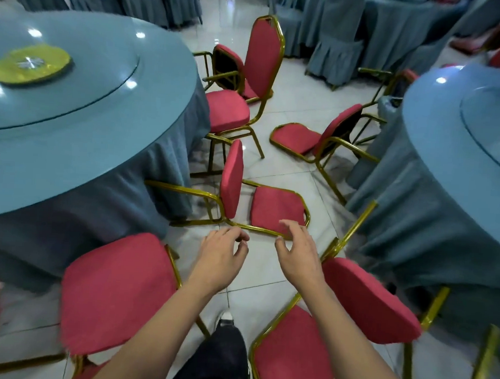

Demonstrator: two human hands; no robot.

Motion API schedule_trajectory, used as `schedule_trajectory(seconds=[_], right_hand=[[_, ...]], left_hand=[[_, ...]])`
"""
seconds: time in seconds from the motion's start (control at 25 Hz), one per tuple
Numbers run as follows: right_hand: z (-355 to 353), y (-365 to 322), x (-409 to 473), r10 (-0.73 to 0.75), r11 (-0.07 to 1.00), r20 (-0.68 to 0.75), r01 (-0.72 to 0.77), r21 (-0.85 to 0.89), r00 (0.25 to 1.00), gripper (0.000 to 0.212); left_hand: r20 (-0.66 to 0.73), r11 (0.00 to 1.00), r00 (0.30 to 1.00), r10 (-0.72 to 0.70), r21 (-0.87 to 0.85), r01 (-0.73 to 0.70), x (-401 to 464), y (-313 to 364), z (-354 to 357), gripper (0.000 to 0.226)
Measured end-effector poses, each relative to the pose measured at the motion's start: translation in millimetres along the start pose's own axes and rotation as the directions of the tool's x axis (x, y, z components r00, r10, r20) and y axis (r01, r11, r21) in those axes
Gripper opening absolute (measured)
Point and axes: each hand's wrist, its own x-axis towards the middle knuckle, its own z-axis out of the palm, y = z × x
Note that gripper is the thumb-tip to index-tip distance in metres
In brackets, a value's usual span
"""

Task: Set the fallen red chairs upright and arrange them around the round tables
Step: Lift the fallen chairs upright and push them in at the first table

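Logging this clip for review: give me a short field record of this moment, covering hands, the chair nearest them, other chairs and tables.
left hand: open, fingers loosely curled, holding nothing
right hand: open, reaching forward, holding nothing
nearest fallen chair: on the floor on its back, seat up on edge, just beyond both hands
second fallen chair: tipped over beside the right table
upright chair: stands at the left table, another chair tipped behind it
floor: glossy pale tiles
task state: fallen chairs not yet set upright
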Motion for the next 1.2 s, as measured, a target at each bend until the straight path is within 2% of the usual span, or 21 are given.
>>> schedule_trajectory(seconds=[0.2, 0.4, 0.52, 0.72, 0.96, 1.2], right_hand=[[-13, 27, 87, 0.084, 0.995, -0.032, -0.085, -0.047, 0.996, 0.036], [-7, 35, 188, 0.157, 0.986, -0.008, -0.158, -0.057, 0.988, 0.037], [-6, 36, 243, 0.186, 0.982, -0.013, -0.186, -0.044, 0.983, 0.036], [-10, 63, 293, 0.301, 0.953, -0.013, -0.302, -0.017, 0.953, 0.035], [-10, 112, 340, 0.387, 0.922, 0.052, -0.385, -0.033, 0.921, 0.035], [0, 188, 403, 0.432, 0.9, 0.157, -0.436, -0.01, 0.888, 0.036]], left_hand=[[0.049, 0.998, 0.998, 0.049, -0.053, -0.046, 100, 13, 26, 0.015], [0.111, 0.999, 0.993, 0.039, -0.017, -0.037, 204, 1, 32, 0.015], [0.147, 0.995, 0.986, 0.085, 0.033, -0.09, 270, -1, 29, 0.014], [0.205, 0.994, 0.972, 0.11, 0.003, -0.113, 344, 12, 38, 0.017], [0.273, 0.998, 0.96, 0.06, -0.004, -0.062, 400, 13, 80, 0.017], [0.292, 0.996, 0.952, -0.093, 0.023, 0.09, 443, 19, 146, 0.025]])
